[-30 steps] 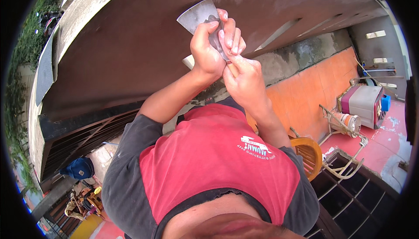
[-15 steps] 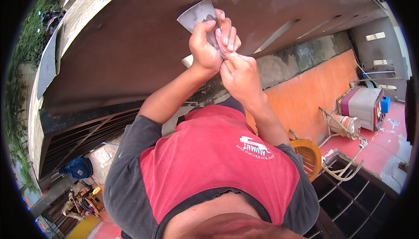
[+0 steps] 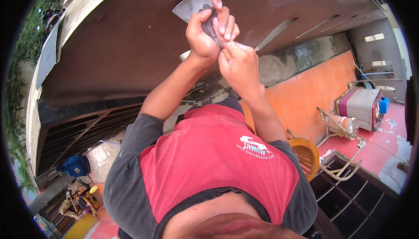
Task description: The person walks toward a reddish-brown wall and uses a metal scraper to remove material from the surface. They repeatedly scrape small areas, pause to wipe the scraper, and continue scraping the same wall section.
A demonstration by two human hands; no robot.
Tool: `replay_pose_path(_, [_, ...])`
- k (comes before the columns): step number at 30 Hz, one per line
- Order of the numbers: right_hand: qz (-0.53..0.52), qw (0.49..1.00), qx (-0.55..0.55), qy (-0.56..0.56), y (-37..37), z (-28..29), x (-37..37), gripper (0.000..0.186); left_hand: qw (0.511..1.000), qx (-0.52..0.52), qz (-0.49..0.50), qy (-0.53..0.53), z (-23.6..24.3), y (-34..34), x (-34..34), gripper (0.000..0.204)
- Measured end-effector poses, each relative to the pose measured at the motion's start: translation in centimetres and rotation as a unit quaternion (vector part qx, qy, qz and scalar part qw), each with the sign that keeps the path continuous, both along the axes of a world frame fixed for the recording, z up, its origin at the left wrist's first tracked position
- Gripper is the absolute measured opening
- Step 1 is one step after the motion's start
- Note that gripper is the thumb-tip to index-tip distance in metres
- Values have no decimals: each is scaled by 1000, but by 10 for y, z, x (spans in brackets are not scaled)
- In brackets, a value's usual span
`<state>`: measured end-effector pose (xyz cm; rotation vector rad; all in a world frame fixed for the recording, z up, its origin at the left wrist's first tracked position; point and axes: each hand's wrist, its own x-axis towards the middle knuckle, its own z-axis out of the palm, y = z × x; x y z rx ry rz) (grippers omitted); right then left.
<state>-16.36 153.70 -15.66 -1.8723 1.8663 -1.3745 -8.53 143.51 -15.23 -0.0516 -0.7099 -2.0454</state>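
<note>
Two bare hands, both busy, held out past a red shirt (image 3: 218, 165) with dark sleeves (image 3: 131, 169). Right hand (image 3: 240, 63) nearer the body, closed around the lower end of a putty knife (image 3: 191, 6). Left hand (image 3: 202, 39) just above it, curled around the blade: thumb on one side, fingers bent in from the other. Hands touch each other. Knife sits tilted, wide edge up and to the left, away from the wearer. Dark grey smear (image 3: 210, 30) on the blade by the left thumb; can't tell what it is.

Directly behind the knife, brown wall (image 3: 118, 51) with long slots in it; can't tell from here if the blade touches it. Right side, lower: orange chair (image 3: 307, 158), dark grid (image 3: 349, 204), then a pale pipe frame (image 3: 342, 171) beside a bucket (image 3: 348, 126). Past those, grey and maroon box (image 3: 358, 106) on pink floor (image 3: 382, 147), orange panel (image 3: 305, 92) alongside. Left side: dark slats (image 3: 78, 132), blue bag (image 3: 75, 165) below them. Farthest, upper left: greenery (image 3: 32, 40).
</note>
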Motion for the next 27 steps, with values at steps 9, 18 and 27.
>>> replay_pose_path(9, [1, 1000, 0, 2, 1, 12, 4, 34, 999, 18, 1, -28, 8, 2, 3, 21])
replay_pose_path(18, [4, 1000, 19, -3, 5, 15, 8, 39, 999, 31, 5, -24, 13, 6, 9, 21])
replay_pose_path(27, [-9, 1000, -16, -7, -2, 10, 10, 31, 999, 22, 3, -46, 19, 2, 9, 22])
